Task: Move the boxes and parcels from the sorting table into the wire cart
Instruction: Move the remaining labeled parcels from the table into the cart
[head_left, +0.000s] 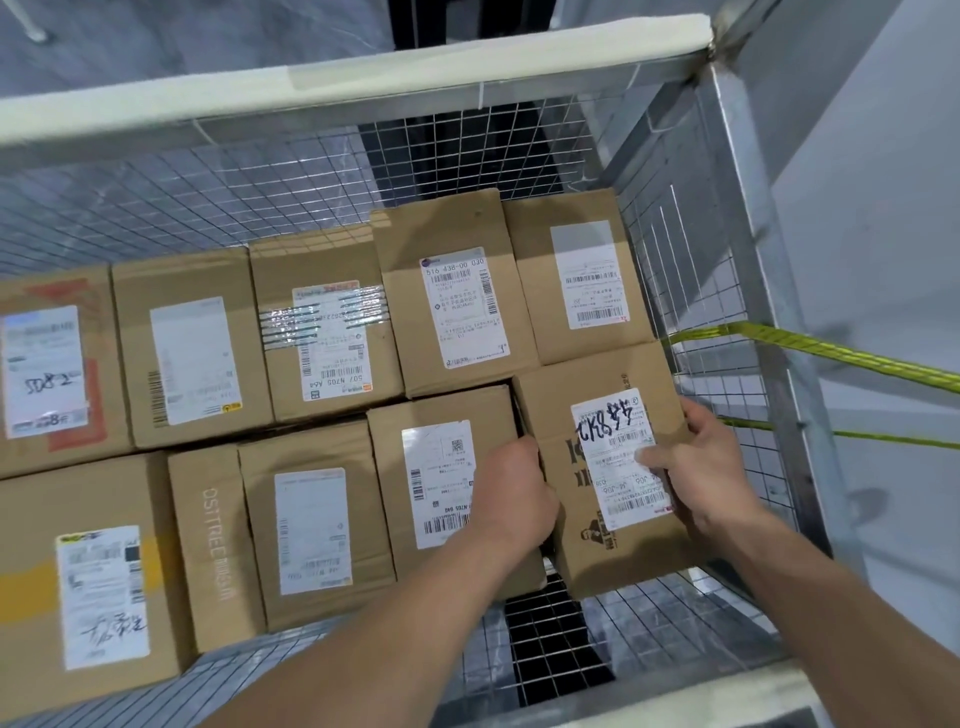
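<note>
Right hand (701, 462): thumb across the top label, fingers curled round the far side of a cardboard box (602, 467).
Left hand (511, 493): grips the box's other side, apparently steadying it into the corner slot.
Beside left hand: labelled neighbour box (441, 483), touching.
Around: wire cart (727, 249), boxes packed in rows, likely for a snug fit.

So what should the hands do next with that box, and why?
Probably lower the scribbled-label box into the near right corner of the wire cart and let go: both the left hand and right hand grip it, and bare mesh shows beneath its near edge.
</note>
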